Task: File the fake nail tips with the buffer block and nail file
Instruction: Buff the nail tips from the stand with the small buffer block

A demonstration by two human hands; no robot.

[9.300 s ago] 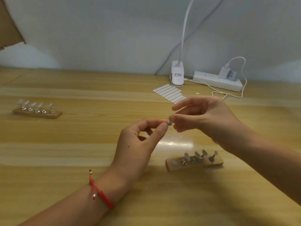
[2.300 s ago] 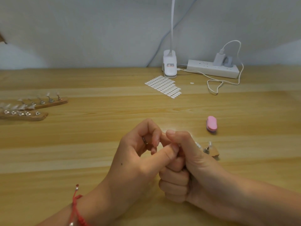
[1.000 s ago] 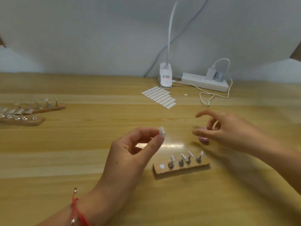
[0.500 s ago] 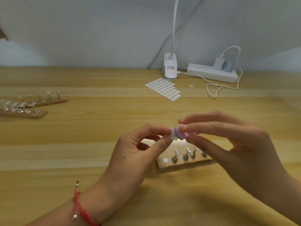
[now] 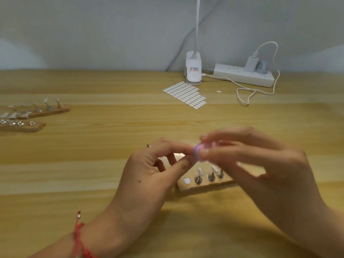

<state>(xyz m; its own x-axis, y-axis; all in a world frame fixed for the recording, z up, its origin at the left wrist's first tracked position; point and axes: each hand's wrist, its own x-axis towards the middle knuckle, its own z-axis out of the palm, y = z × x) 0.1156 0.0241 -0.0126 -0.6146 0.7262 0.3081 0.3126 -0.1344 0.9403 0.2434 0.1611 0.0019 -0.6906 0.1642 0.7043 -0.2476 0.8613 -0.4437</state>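
Note:
My left hand (image 5: 149, 172) pinches a small fake nail tip between thumb and forefinger; the tip itself is hidden behind my fingers and the block. My right hand (image 5: 260, 164) pinches the pink and purple buffer block (image 5: 200, 151) and holds its end against my left fingertips; it is blurred. Below both hands lies a wooden holder (image 5: 204, 185) with several nail tips standing on metal stands and one white sticker at its left end.
Two more wooden holders (image 5: 37, 113) with nail tips lie at the far left. A sheet of white oval stickers (image 5: 186, 94), a clip lamp base (image 5: 193, 71) and a power strip (image 5: 242, 75) with a looped white cable sit at the back.
My right hand reached to the pink buffer block on the table, picked it up and brought it against the nail tip in my left fingers. Its blur now suggests rubbing motion.

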